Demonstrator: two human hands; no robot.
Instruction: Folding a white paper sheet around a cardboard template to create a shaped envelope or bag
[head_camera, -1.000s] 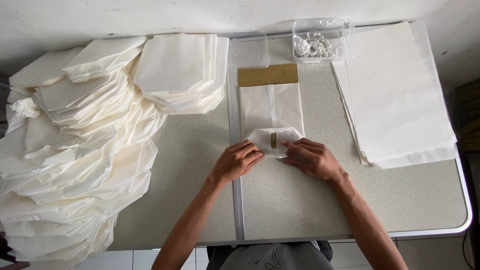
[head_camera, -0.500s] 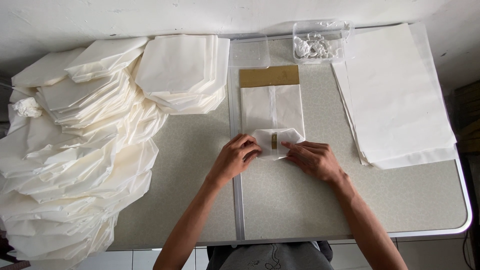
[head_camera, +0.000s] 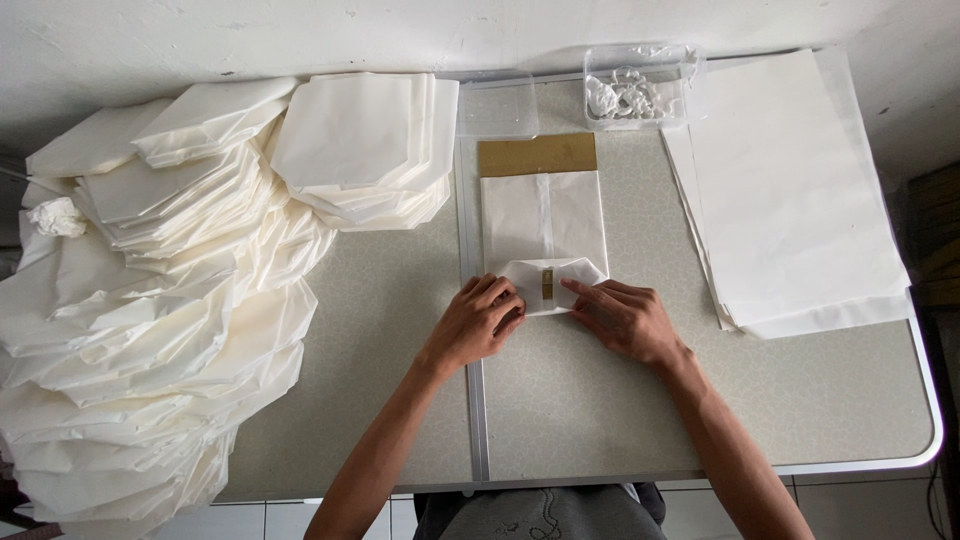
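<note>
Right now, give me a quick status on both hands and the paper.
Left hand and right hand pressing the folded end of the paper bag. Bag flat on table. Nothing in the way.

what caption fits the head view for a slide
Both hands, left hand and right hand, press a folded paper bag on a table.

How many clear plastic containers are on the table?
2: a clear tub holding crumpled white bits at the far edge, and a flat clear lid or tray just left of it. More could lie hidden under the paper stacks.
</note>
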